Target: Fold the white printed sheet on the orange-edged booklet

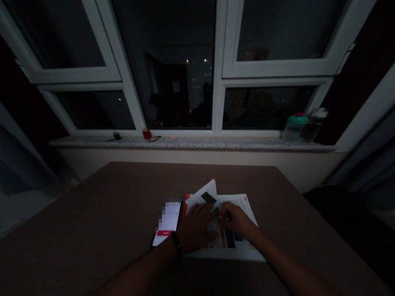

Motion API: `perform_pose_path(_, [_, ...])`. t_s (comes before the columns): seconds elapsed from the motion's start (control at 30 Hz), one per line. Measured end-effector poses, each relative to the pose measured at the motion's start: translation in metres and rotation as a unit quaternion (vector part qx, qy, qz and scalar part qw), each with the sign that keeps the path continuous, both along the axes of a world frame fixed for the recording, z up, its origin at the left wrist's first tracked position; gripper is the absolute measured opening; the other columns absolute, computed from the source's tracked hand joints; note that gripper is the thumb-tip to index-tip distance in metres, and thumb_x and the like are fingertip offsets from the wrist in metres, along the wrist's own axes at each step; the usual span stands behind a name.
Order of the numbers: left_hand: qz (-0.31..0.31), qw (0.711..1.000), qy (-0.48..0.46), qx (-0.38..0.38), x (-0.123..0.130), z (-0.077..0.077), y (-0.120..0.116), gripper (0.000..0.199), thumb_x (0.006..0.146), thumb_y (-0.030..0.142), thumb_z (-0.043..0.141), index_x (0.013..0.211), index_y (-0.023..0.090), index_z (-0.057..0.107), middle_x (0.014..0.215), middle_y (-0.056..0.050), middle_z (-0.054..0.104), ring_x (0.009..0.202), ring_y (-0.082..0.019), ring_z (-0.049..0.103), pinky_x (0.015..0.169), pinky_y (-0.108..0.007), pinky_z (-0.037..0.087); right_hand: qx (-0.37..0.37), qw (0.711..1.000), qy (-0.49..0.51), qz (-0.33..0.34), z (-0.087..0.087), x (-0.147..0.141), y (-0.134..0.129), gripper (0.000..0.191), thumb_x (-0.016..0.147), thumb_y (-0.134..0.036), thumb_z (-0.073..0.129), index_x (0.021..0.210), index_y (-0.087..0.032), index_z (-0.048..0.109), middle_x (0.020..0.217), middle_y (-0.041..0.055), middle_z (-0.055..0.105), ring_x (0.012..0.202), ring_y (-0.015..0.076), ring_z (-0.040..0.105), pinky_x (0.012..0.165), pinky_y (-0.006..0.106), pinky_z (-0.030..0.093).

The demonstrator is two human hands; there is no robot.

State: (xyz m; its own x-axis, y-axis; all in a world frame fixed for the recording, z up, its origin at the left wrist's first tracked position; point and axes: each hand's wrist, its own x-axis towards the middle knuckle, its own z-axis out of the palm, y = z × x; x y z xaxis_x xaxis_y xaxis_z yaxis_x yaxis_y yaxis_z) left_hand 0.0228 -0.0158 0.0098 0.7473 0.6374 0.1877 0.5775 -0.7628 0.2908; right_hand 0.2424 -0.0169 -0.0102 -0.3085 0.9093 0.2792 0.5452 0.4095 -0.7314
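An open magazine with printed pages (240, 201) lies on the brown table (123, 197); one page is folded so that its corner points up and away. My left hand (197, 226) is spread flat on the left page, a dark band round its wrist. On the right page, near the middle fold, my right hand (236, 218) has its fingers pinched together; a small pinkish bit shows at the fingertips, too dim to name. A lit phone (169, 218) lies just left of the magazine, partly pixelated.
Beyond the table a speckled windowsill (197, 143) holds a small red jar (146, 133), a small dark item (116, 135), a teal-lidded bottle (295, 126) and a clear container (314, 123). Dark windows rise behind.
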Motion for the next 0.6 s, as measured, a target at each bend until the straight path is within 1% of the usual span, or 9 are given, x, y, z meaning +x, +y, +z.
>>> perform_pose_path(0.07, [0.0, 1.0, -0.001, 0.008, 0.0, 0.0, 0.0, 0.054, 0.093, 0.045, 0.057, 0.142, 0.03, 0.041, 0.149, -0.007, 0.04, 0.136, -0.031, 0.035, 0.111, -0.053, 0.026, 0.005, 0.999, -0.022, 0.029, 0.003, 0.001, -0.003, 0.016, 0.072, -0.011, 0.066, 0.074, -0.02, 0.053, 0.079, -0.0011, 0.055, 0.075, 0.016, 0.053, 0.068, 0.025, 0.038])
perform_pose_path(0.1, [0.001, 1.0, -0.001, 0.012, 0.001, -0.001, 0.001, 0.053, 0.093, 0.042, 0.056, 0.142, 0.03, 0.04, 0.149, -0.007, 0.04, 0.136, -0.031, 0.035, 0.111, -0.053, 0.026, 0.007, 0.998, -0.036, 0.044, 0.004, 0.001, -0.005, 0.017, 0.071, -0.011, 0.067, 0.074, -0.02, 0.054, 0.078, -0.0013, 0.056, 0.077, 0.0164, 0.053, 0.07, 0.026, 0.038])
perform_pose_path(0.2, [0.006, 1.0, 0.001, 0.012, 0.001, -0.002, 0.001, 0.056, 0.092, 0.041, 0.059, 0.143, 0.029, 0.039, 0.149, -0.008, 0.039, 0.136, -0.031, 0.034, 0.111, -0.052, 0.027, 0.011, 0.996, -0.061, 0.065, 0.005, 0.002, -0.006, 0.018, 0.07, -0.013, 0.069, 0.073, -0.02, 0.054, 0.078, -0.002, 0.058, 0.077, 0.0164, 0.053, 0.075, 0.028, 0.038])
perform_pose_path(0.27, [0.009, 1.0, 0.001, 0.008, 0.001, -0.002, 0.001, 0.057, 0.091, 0.04, 0.061, 0.143, 0.029, 0.039, 0.15, -0.008, 0.038, 0.136, -0.031, 0.034, 0.112, -0.052, 0.027, 0.006, 0.997, -0.06, 0.053, 0.003, 0.002, -0.004, 0.018, 0.07, -0.013, 0.069, 0.073, -0.02, 0.052, 0.077, -0.0023, 0.056, 0.075, 0.0157, 0.052, 0.072, 0.027, 0.038])
perform_pose_path(0.37, [0.017, 1.0, 0.003, 0.003, 0.0, -0.002, 0.001, 0.056, 0.089, 0.037, 0.062, 0.141, 0.029, 0.041, 0.153, -0.007, 0.034, 0.138, -0.031, 0.031, 0.112, -0.052, 0.027, -0.001, 0.999, -0.045, 0.001, -0.003, 0.002, 0.002, 0.017, 0.073, -0.012, 0.065, 0.073, -0.02, 0.051, 0.076, -0.0023, 0.052, 0.07, 0.0143, 0.051, 0.062, 0.024, 0.036])
perform_pose_path(0.47, [0.02, 1.0, 0.008, 0.001, 0.0, -0.002, 0.001, 0.06, 0.087, 0.034, 0.065, 0.142, 0.029, 0.041, 0.154, -0.007, 0.033, 0.139, -0.031, 0.03, 0.112, -0.052, 0.027, 0.009, 0.998, -0.037, -0.041, -0.007, 0.003, 0.006, 0.015, 0.075, -0.012, 0.063, 0.074, -0.021, 0.05, 0.076, -0.0017, 0.052, 0.071, 0.015, 0.051, 0.062, 0.024, 0.037])
perform_pose_path(0.53, [0.017, 1.0, 0.008, 0.001, 0.0, -0.002, 0.002, 0.061, 0.086, 0.035, 0.065, 0.142, 0.03, 0.041, 0.153, -0.007, 0.033, 0.139, -0.031, 0.031, 0.112, -0.053, 0.027, 0.011, 0.998, -0.033, -0.05, -0.008, 0.003, 0.008, 0.016, 0.076, -0.013, 0.063, 0.073, -0.021, 0.05, 0.075, -0.0017, 0.053, 0.071, 0.0154, 0.051, 0.063, 0.024, 0.037])
perform_pose_path(0.6, [0.014, 1.0, 0.004, 0.001, 0.0, -0.002, 0.002, 0.061, 0.086, 0.036, 0.066, 0.141, 0.031, 0.041, 0.152, -0.007, 0.035, 0.138, -0.032, 0.032, 0.111, -0.053, 0.027, 0.011, 0.999, -0.032, -0.039, -0.006, 0.004, 0.007, 0.017, 0.075, -0.014, 0.064, 0.072, -0.021, 0.049, 0.074, -0.002, 0.053, 0.07, 0.015, 0.051, 0.062, 0.024, 0.037])
